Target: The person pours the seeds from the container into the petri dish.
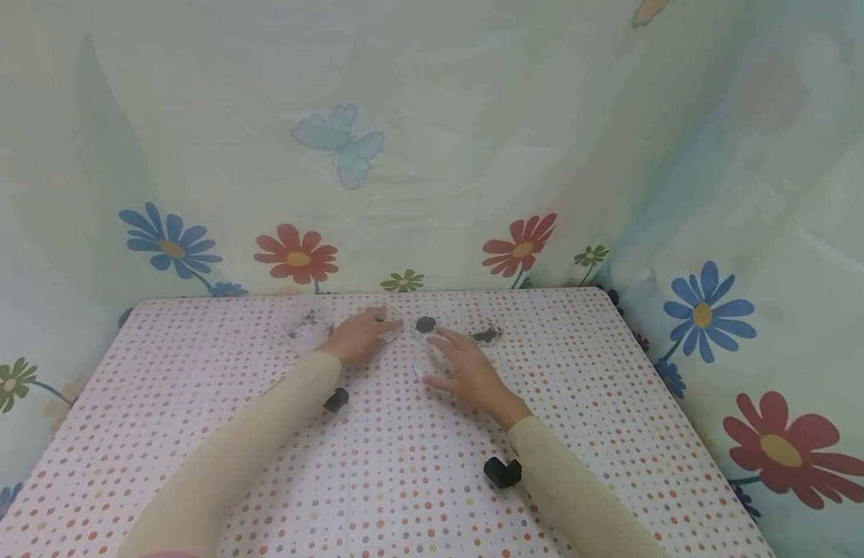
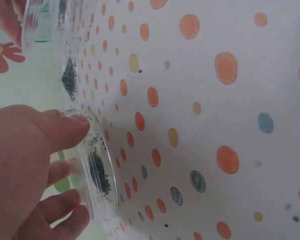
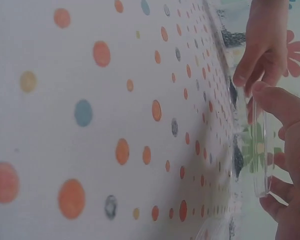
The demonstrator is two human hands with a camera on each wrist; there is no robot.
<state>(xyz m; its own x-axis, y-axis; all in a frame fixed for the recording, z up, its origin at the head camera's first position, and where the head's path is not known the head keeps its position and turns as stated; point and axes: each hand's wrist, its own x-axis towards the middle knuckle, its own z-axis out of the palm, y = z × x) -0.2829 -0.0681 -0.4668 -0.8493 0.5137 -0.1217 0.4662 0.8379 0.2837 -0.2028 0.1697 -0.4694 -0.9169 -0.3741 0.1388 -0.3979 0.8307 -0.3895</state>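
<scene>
Near the far table edge my left hand (image 1: pixel 362 339) pinches the rim of a clear petri dish (image 2: pixel 110 175) holding dark granules, thumb on one side and fingers on the other. My right hand (image 1: pixel 469 377) grips a clear round lid (image 3: pixel 261 155) by its edge, tilted up off the table. Close behind that lid lies a pile of dark granules (image 1: pixel 425 324) in a dish. One more dish with scattered granules (image 1: pixel 308 322) is left of my left hand. Another, with granules (image 1: pixel 486 334) along one side, stands beyond my right hand.
A dotted cloth covers the table (image 1: pixel 404 480). Behind it and at the sides hangs a flowered curtain (image 1: pixel 432 194). Small black devices (image 1: pixel 503 472) sit by the wrists. A clear curved rim (image 3: pixel 213 231) shows low in the right wrist view.
</scene>
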